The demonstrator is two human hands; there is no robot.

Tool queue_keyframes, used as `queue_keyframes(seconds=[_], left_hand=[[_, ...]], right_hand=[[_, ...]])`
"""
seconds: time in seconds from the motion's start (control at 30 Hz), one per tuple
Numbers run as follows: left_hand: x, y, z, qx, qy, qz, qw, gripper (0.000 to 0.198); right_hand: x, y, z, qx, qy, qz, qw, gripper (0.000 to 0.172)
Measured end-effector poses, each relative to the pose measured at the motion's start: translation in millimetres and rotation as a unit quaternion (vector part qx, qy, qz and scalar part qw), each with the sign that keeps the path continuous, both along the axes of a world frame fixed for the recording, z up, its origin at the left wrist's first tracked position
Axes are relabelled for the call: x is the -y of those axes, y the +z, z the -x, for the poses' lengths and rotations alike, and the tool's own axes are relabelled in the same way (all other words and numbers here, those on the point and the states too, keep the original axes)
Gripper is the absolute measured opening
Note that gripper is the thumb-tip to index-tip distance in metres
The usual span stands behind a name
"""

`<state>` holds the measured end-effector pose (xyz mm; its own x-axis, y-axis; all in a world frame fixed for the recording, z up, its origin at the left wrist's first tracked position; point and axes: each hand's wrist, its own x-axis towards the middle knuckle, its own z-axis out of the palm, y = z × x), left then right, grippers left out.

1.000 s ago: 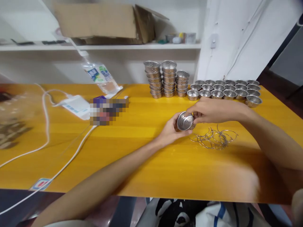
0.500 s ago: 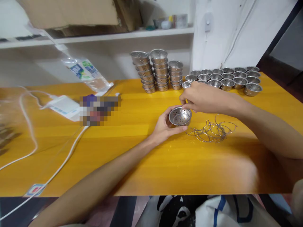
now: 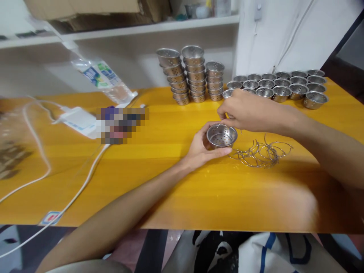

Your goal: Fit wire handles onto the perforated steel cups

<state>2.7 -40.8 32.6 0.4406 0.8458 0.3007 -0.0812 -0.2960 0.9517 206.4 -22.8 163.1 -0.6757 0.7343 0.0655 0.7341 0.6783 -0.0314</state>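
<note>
My left hand (image 3: 202, 148) is wrapped around the side of a perforated metal strainer cup (image 3: 222, 136), its open top facing up above the yellow table. Over the cup's far rim, my right hand (image 3: 241, 112) pinches a thin wire handle (image 3: 218, 125), one end of which shows at the rim. Most of that wire is hidden by the fingers, so whether it is hooked into a hole cannot be seen. Just right of the cup lies a tangled pile of curved wire handles (image 3: 263, 154).
Stacks of strainer cups (image 3: 193, 76) stand at the back, with rows of single cups (image 3: 281, 93) at the back right. Leftward are a white power strip (image 3: 79, 122), a white cable (image 3: 88, 180), and a plastic bottle (image 3: 104, 81). A shelf (image 3: 136, 33) runs above the table (image 3: 170, 204).
The view has shifted slightly, so the scene sits higher and the cups farther right. Both hands stay at the cup; the wire end at the rim has changed its angle a little.
</note>
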Motion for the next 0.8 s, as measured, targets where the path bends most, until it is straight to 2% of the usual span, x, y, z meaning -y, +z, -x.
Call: queue_keyframes(seconds=[0.17,0.27,0.37,0.43,0.57,0.67,0.8], left_hand=[[-0.6,-0.5,1.1,-0.008,0.008,-0.018,1.0,0.083],[-1.3,-2.7,1.6,-0.011,0.017,-0.015,1.0,0.086],[-0.8,-3.9,1.6,-0.02,0.016,-0.012,1.0,0.087],[0.4,-4.1,1.2,-0.032,0.015,-0.025,0.999,0.086],[4.0,-5.9,-1.2,-0.069,0.063,-0.106,0.99,0.085],[6.3,-7.9,-3.2,-0.099,0.109,-0.186,0.971,0.079],[7.5,-7.5,-5.5,-0.127,0.134,-0.253,0.95,0.065]], right_hand=[[-1.9,5.2,-7.6,0.024,-0.001,0.009,1.0,0.021],[-1.5,6.5,-10.3,-0.002,0.008,0.023,1.0,0.018],[-1.9,2.5,-10.8,-0.039,0.009,0.036,0.999,0.016],[-2.7,-2.2,-9.9,-0.042,0.007,0.024,0.999,0.021],[-2.4,-10.0,-6.0,-0.055,0.006,-0.002,0.998,0.019],[1.1,-10.2,-2.7,-0.061,0.001,0.016,0.998,0.013],[4.8,-7.8,-0.1,-0.062,-0.008,0.039,0.997,0.016]])
